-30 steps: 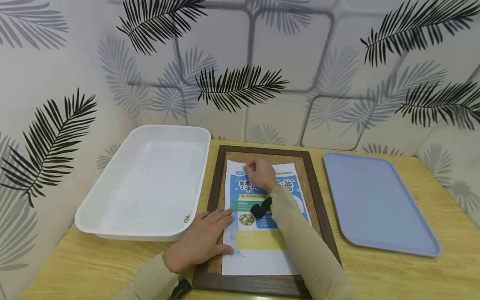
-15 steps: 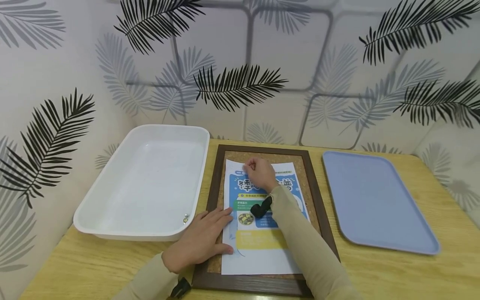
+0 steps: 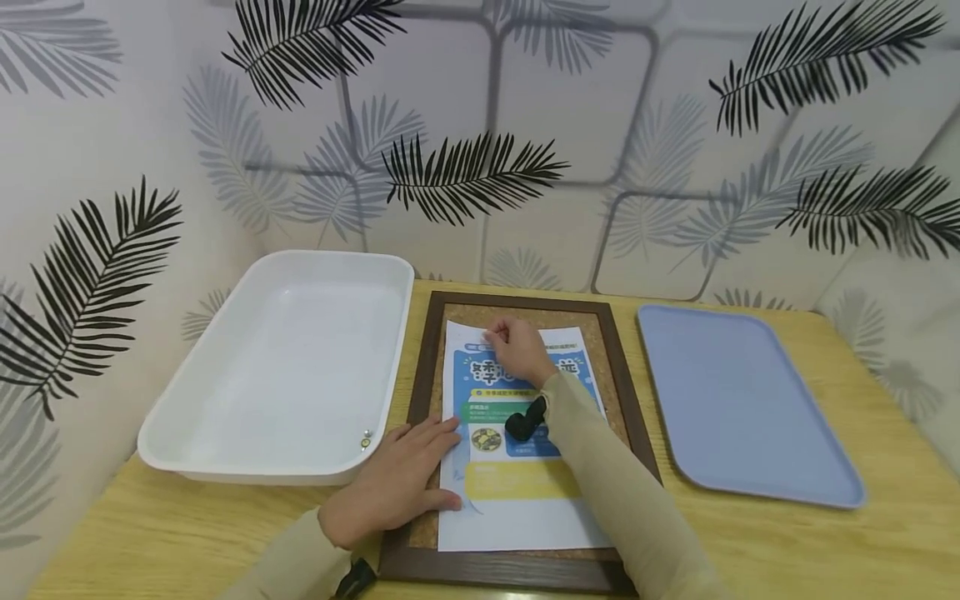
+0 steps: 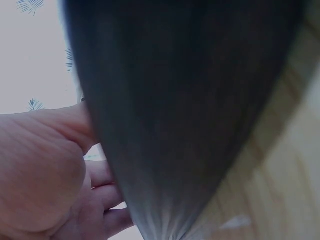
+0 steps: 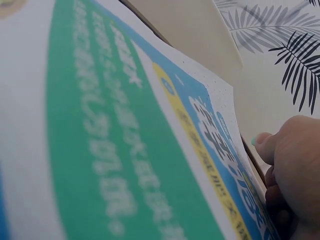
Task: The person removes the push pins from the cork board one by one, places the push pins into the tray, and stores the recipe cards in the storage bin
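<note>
A printed paper poster [image 3: 525, 530], blue, green and yellow with Chinese lettering, lies on a cork board with a dark brown frame [image 3: 510, 570]. Spread over the poster's left edge, my left hand [image 3: 397, 475] rests flat. My right hand [image 3: 521, 352] is at the poster's top, its fingers curled and thumb and forefinger together. In the right wrist view, a small pale green thing [image 5: 254, 141] shows at the fingertips of that hand; its kind is too small to tell. A dark, blurred shape covers much of the left wrist view, hiding most of the left fingers.
A white deep tray [image 3: 300, 375] stands left of the board, with a few tiny shiny metal pieces [image 3: 366, 440] in its near right corner. To the right lies a flat blue-grey tray [image 3: 750, 400]. A leaf-patterned wall [image 3: 442, 250] rises behind the wooden table [image 3: 817, 550].
The head view has shifted slightly, so everything sits a little further left. Both hands keep their places on the poster.
</note>
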Demonstrator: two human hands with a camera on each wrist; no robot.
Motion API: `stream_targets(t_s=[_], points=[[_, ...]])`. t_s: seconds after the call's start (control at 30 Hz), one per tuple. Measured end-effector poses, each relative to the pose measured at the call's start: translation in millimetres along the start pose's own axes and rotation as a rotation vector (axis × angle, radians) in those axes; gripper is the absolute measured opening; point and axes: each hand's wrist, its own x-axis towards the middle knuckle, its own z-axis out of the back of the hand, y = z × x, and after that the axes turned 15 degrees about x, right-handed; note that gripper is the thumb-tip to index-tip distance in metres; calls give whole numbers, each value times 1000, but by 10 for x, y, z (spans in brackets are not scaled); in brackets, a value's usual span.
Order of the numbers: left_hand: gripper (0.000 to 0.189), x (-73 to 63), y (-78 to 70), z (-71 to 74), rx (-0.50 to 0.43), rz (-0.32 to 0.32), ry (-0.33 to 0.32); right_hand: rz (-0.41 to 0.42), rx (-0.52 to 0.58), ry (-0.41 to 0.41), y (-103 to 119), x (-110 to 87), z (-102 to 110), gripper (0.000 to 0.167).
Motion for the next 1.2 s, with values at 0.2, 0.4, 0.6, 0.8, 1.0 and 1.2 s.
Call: stream_targets(t_s=[0.2, 0.4, 0.6, 0.8, 1.0, 1.2], points=[[72, 4, -29, -1, 10, 4, 10, 14, -7, -2, -31, -31, 25, 17], [72, 4, -42, 22, 15, 4, 5, 38, -13, 14, -47, -51, 90, 18], [72, 6, -44, 38, 27, 3, 1, 89, -37, 27, -131, -92, 255, 17], [71, -1, -36, 46, 33, 5, -1, 21, -39, 36, -168, -169, 390, 16], [71, -2, -38, 38, 31, 6, -2, -54, -65, 26, -152, -263, 457, 15], [71, 4, -57, 17, 25, -4, -14, -18, -74, 11, -225, -370, 604, 14]])
